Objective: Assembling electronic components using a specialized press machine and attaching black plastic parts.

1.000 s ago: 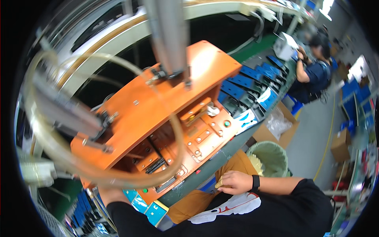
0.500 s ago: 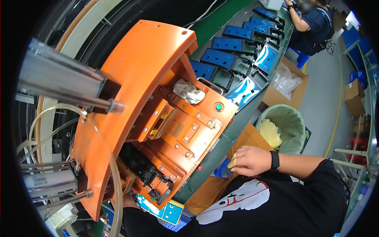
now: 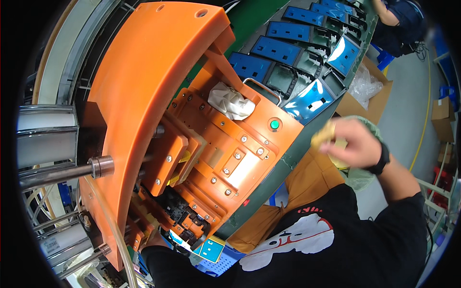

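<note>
My right hand (image 3: 353, 141) is raised past the near right edge of the orange fixture (image 3: 261, 110), blurred by motion. Its fingers are bent together with yellowish material (image 3: 322, 136) at the tips; whether that is a held piece or finger coverings I cannot make out. My left hand (image 3: 154, 240) reaches in at the fixture's lower left, its fingers hidden behind orange blocks. Near it, a black plastic part (image 3: 176, 209) lies in the fixture's lower end. A crumpled white cloth (image 3: 231, 102) rests at the far end, close to a green button (image 3: 274, 125).
Several blue-filmed panels with black frames (image 3: 288, 31) line the bench at the back. A carton with clear plastic (image 3: 379, 98) and a lined bin (image 3: 362, 180) stand right. Metal cylinders (image 3: 45, 139) flank the left. A blue basket (image 3: 216, 266) sits below. A person (image 3: 401, 24) sits far right.
My right hand has moved up and away from my lap, toward the bin. The view has shifted, so the fixture appears closer. My left hand stays at the fixture's lower left.
</note>
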`<action>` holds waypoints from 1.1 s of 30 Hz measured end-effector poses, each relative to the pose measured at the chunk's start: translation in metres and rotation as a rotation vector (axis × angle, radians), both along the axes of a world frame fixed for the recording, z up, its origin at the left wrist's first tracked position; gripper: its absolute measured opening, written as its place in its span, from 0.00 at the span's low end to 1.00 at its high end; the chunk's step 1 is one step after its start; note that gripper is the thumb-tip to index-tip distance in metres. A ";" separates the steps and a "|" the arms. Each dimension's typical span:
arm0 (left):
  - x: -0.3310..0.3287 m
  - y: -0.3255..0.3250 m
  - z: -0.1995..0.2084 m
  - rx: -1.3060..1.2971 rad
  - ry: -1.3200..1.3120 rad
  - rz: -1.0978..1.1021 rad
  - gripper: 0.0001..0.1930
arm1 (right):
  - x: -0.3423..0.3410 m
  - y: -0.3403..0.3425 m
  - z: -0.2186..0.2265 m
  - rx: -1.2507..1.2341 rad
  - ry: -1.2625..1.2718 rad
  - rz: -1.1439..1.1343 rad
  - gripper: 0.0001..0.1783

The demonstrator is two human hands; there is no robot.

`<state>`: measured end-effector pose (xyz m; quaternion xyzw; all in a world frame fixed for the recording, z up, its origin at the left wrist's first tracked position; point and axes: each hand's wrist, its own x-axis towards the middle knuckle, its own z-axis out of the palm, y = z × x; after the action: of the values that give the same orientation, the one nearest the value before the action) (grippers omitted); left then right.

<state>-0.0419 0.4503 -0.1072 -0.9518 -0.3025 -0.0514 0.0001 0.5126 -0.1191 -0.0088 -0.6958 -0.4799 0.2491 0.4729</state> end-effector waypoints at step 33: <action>0.094 -0.298 0.032 -0.861 -1.145 0.564 0.27 | 0.428 0.306 -0.096 -0.692 -0.652 -0.872 0.52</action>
<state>0.0524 0.1519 -0.0747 -0.5797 -0.4800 -0.4117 -0.5139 0.9402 0.1874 -0.1046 -0.9791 -0.1642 -0.0498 0.1088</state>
